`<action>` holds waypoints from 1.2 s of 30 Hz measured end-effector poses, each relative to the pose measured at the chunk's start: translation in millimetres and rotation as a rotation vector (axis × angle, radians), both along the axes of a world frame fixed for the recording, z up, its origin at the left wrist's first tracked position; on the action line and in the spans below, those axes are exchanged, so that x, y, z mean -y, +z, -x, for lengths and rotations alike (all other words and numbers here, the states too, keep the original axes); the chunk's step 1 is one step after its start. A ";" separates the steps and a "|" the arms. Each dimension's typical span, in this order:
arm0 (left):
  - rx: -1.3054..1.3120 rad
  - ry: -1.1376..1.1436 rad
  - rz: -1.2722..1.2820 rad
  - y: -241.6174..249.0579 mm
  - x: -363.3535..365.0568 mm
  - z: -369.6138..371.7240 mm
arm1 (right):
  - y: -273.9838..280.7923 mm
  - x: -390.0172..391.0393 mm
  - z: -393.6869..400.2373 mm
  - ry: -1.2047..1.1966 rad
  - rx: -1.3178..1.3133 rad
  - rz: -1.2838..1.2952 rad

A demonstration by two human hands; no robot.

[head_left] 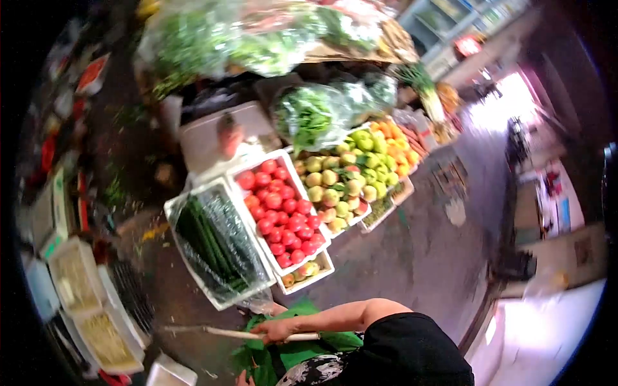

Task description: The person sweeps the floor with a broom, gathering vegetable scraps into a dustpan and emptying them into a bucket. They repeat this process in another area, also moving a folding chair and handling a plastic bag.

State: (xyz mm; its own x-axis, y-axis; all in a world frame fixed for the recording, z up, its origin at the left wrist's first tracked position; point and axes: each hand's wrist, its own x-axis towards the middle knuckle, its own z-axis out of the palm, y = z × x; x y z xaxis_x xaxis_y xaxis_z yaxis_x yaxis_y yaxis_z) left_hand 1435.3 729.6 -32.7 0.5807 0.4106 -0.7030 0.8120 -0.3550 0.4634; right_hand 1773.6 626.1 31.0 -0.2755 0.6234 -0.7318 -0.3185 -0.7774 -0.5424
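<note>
My right hand (275,330) is closed around a long pale stick (235,333), which reaches left over the dark floor and ends in a thinner, blurred part. Green cloth (299,318) lies over my front beneath this forearm. At the bottom edge, only a small part of my left hand (244,379) shows beside the cloth; its grip is unclear. Beyond my hands stand a white box of long green vegetables under plastic (209,241) and a white box of tomatoes (283,215). Bare skin and clear plastic (259,302) show near the box corner, partly hidden.
Green and peach-coloured fruit (335,186), orange fruit (396,145) and bagged greens (312,116) fill the stall ahead. A smaller fruit box (309,273) sits low beside the tomatoes. White tubs (106,344) stand at the lower left. Grey floor (399,257) extends right.
</note>
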 end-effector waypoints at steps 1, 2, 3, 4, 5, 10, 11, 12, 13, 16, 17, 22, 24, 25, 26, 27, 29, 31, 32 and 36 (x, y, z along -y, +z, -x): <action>0.026 -0.065 -0.027 5.6 -17.7 -9.1 | 4.1 -1.8 -1.9 -0.016 0.001 -0.031; 0.044 -0.124 -0.042 10.9 -33.9 -17.8 | 5.8 -4.0 -0.5 -0.024 0.002 -0.063; 0.063 -0.174 -0.063 13.6 -47.4 -25.3 | -7.3 -2.7 10.7 -0.116 -0.047 -0.074; 0.006 -0.205 -0.012 10.6 -65.1 -32.1 | -7.9 -3.7 11.6 -0.122 -0.018 -0.118; -0.052 -0.238 0.038 7.2 -82.6 -38.7 | -8.6 -4.7 12.6 -0.127 0.011 -0.161; -0.003 -0.316 0.156 -9.5 -142.0 -48.6 | -13.8 -19.2 29.1 -0.238 0.136 -0.190; -0.001 -0.329 0.156 -14.9 -153.8 -49.3 | -13.3 -25.7 31.5 -0.264 0.060 -0.086; 0.086 -0.305 0.197 -16.3 -163.1 -52.1 | -13.8 -33.4 36.2 -0.289 -0.019 0.019; 0.175 -0.281 0.238 -13.1 -175.7 -58.5 | -16.4 -43.6 41.7 -0.301 -0.015 0.018; 0.129 -0.405 0.197 8.1 -222.8 -82.6 | -31.6 -81.4 62.6 -0.378 0.105 0.002; 0.199 -0.402 0.166 24.6 -239.0 -89.5 | -37.7 -98.2 73.9 -0.361 0.293 -0.074; 0.202 -0.364 0.083 73.1 -339.2 -98.4 | 13.1 -178.6 78.2 -0.355 0.245 0.021; 0.175 -0.300 0.080 72.9 -374.0 -90.3 | -7.2 -204.3 90.2 -0.326 0.297 -0.001; 0.168 -0.274 0.071 49.9 -396.1 -75.1 | -34.2 -215.9 104.5 -0.378 0.400 -0.063; 0.160 -0.247 0.063 27.1 -413.2 -60.2 | -47.1 -224.7 114.7 -0.429 0.502 -0.124; 0.053 -0.121 0.152 56.3 -414.8 -69.4 | -34.6 -231.7 110.7 -0.421 0.485 -0.182; 0.161 -0.111 0.196 65.9 -419.5 -70.9 | 6.5 -244.2 102.4 -0.439 0.452 -0.136; 0.371 -0.174 0.270 66.6 -429.3 -70.6 | 16.9 -253.4 100.6 -0.457 0.417 -0.089; 0.358 -0.203 0.261 65.4 -429.5 -70.6 | 15.7 -255.8 99.9 -0.446 0.373 -0.076; 0.219 -0.237 0.230 62.4 -423.4 -70.4 | 25.6 -254.7 97.3 -0.444 0.345 -0.049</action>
State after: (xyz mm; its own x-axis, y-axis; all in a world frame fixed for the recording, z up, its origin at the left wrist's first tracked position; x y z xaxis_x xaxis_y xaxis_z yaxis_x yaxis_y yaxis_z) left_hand 1505.7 1153.0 29.6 0.7868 0.0936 -0.6100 0.5932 -0.3875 0.7057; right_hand 1676.3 880.8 56.6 0.2715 0.6604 -0.7001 -0.4073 -0.5802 -0.7053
